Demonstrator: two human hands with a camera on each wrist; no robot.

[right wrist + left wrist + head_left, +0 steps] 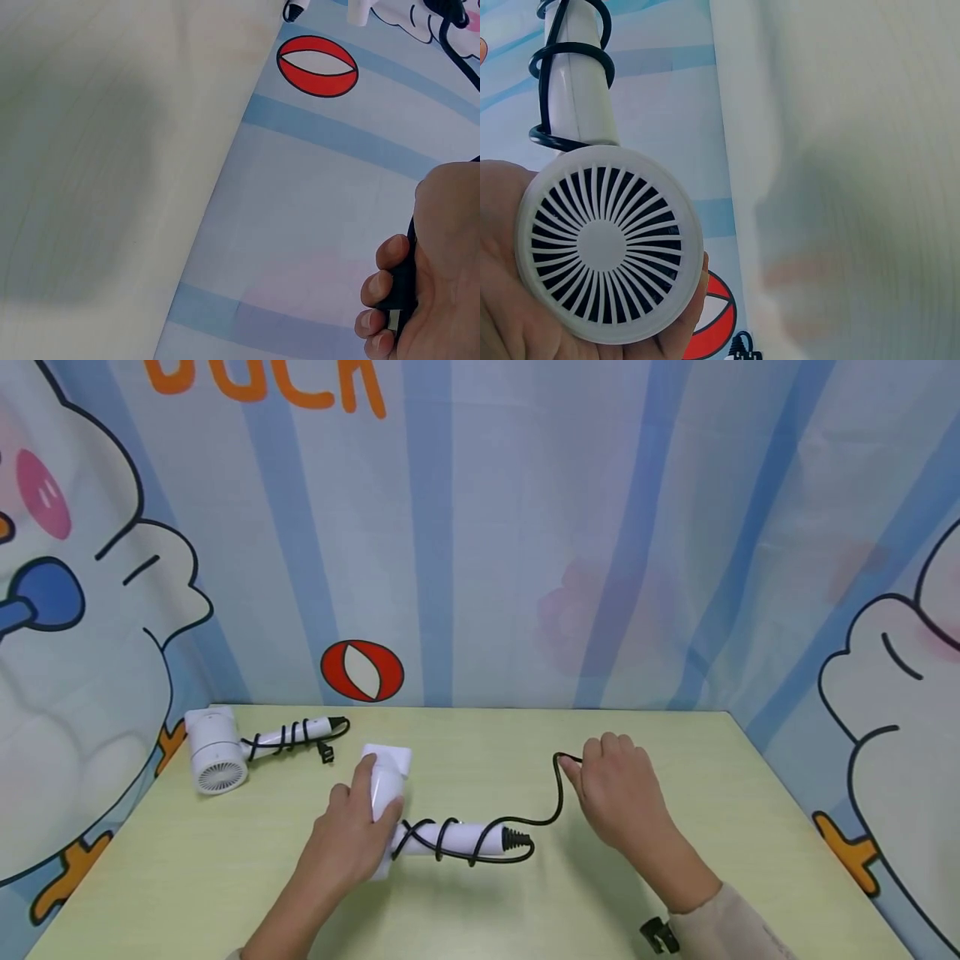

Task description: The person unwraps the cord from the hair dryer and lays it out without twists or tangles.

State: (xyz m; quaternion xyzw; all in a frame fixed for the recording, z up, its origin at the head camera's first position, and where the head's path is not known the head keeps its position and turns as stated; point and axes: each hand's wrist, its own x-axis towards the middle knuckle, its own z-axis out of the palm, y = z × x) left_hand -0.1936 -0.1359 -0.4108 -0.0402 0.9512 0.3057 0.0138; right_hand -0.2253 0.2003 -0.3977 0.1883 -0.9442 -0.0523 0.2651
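Observation:
A white hair dryer [387, 783] is gripped around its body by my left hand [347, 837], its handle [459, 838] pointing right. Black cord winds in loops around that handle, and a free length runs off to the right. My right hand [621, 789] holds this cord's end, fingers curled. In the right wrist view, the black plug [403, 283] lies within the curled fingers of the right hand [439, 259], a bit of metal showing. The left wrist view gives the dryer's round slatted grille [601, 245] close up, with the left hand's palm [510, 285] behind it.
A second white hair dryer [216, 756], its black cord wrapped round the handle, lies at the table's back left. The pale wooden table [517, 752] meets a blue striped cartoon curtain [487, 527] behind. A small black clip-like object [660, 935] sits by the right sleeve.

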